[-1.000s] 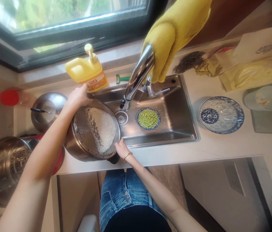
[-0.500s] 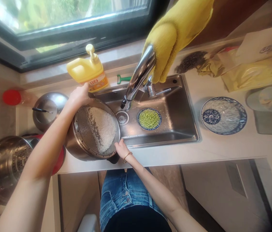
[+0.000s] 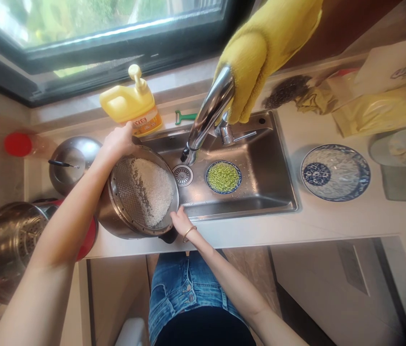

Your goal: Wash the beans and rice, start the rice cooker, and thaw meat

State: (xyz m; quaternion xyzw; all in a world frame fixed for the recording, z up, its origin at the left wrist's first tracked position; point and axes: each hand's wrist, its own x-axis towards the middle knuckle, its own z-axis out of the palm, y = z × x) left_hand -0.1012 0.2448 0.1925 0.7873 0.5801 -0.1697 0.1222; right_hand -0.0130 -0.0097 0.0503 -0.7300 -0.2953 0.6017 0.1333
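Note:
A steel pot with a perforated strainer insert [image 3: 130, 192] is tipped toward the sink [image 3: 260, 163], and white rice [image 3: 154, 190] lies heaped against its lower side. My left hand [image 3: 118, 139] grips the pot's far rim. My right hand [image 3: 179, 222] holds the near rim by a dark handle, a bracelet on its wrist. The faucet spout [image 3: 206, 117] reaches over the sink just right of the pot. A small bowl of green beans [image 3: 223, 177] sits in the sink beside the drain [image 3: 183, 174].
A yellow cloth [image 3: 260, 53] hangs over the faucet. A yellow soap bottle [image 3: 132, 105] stands behind the pot. Left of it lie a steel lid [image 3: 69, 161] and a steamer pot [image 3: 4, 245]. A blue patterned plate [image 3: 335, 172] rests right of the sink.
Almost nothing differs; the view has shifted slightly and both hands keep the tilted pot in the same place.

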